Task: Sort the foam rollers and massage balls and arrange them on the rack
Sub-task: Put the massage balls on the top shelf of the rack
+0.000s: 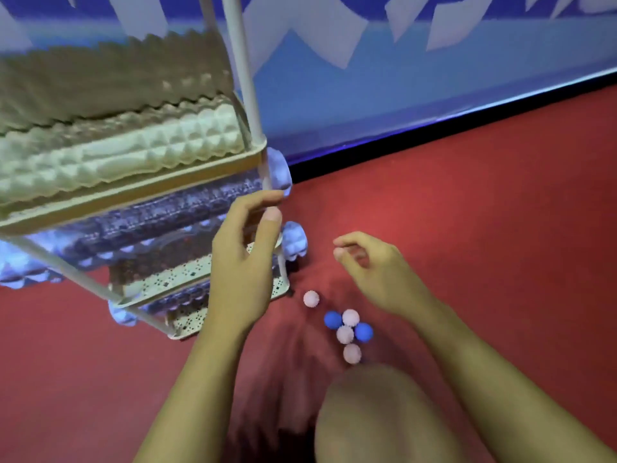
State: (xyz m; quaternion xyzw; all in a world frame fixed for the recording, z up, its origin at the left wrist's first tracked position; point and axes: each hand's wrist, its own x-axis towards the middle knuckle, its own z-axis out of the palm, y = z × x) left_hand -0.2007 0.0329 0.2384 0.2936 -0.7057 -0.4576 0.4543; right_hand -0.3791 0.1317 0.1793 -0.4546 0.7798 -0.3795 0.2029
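— Hovering by the rack [257,155]'s front corner post, the left hand [243,262] has thumb and fingers loosely curved, a gap between them, nothing in it.

— And the right hand [374,265]?

— Fingers curled inward over the red floor [500,212], tips near the thumb; whether it pinches anything, I cannot tell.

— Where are the massage balls [349,327]?

— Just below the right hand and right of the left wrist: four pale pink spiky ones and two blue ones on the floor, five bunched together and touching, one pink ball [311,298] a little apart, nearer the rack.

— The foam rollers?

— Left of the left hand. A cream roller [127,155] lies on an upper shelf, purple rollers [150,212] on the shelves beneath, their ends poking past the post beside the left fingertips.
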